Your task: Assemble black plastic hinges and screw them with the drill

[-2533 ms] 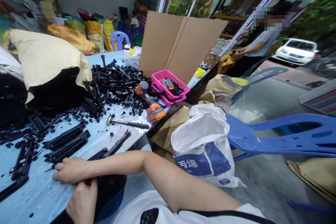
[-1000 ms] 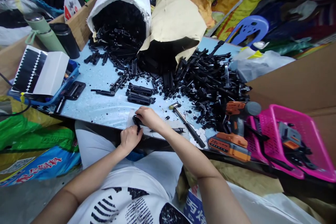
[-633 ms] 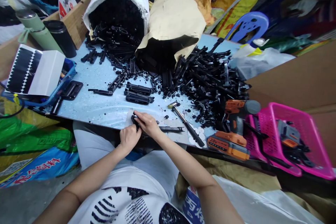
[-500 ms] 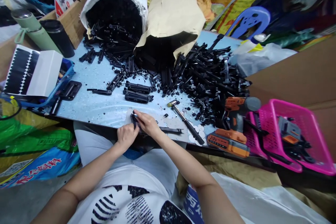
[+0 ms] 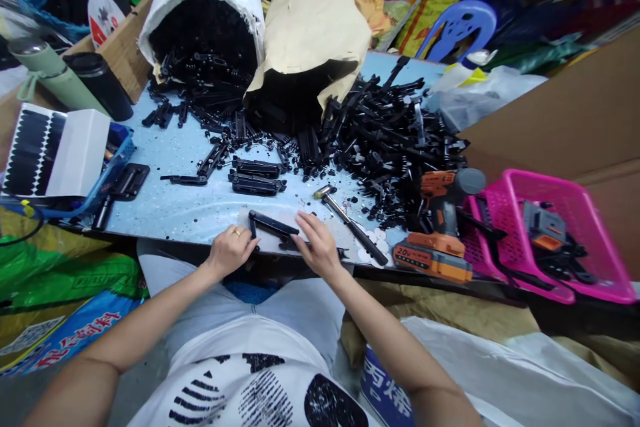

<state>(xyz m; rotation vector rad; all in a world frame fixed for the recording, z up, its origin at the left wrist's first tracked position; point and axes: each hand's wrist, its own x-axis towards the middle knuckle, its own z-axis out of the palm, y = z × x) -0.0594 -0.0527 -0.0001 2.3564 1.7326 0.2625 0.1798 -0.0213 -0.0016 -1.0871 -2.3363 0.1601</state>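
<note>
The left hand pinches the short arm of a black hinged part, close to the front edge of the tabletop. The right hand is half open, its thumb and fingers around the end of the long arm; whether it presses there, I cannot tell. It seems that the part is held at its 2 ends so that the angle between the arms can be controlled. Under the part there is a pale sheet, maybe to protect the surface. The hammer lies just to the right, probably to be easy for reaching. Behind, 2 long black parts lie side by side, apart from the heap, perhaps for not mixing. The paper bag lies with its mouth forward, which likely makes access simple.
</note>
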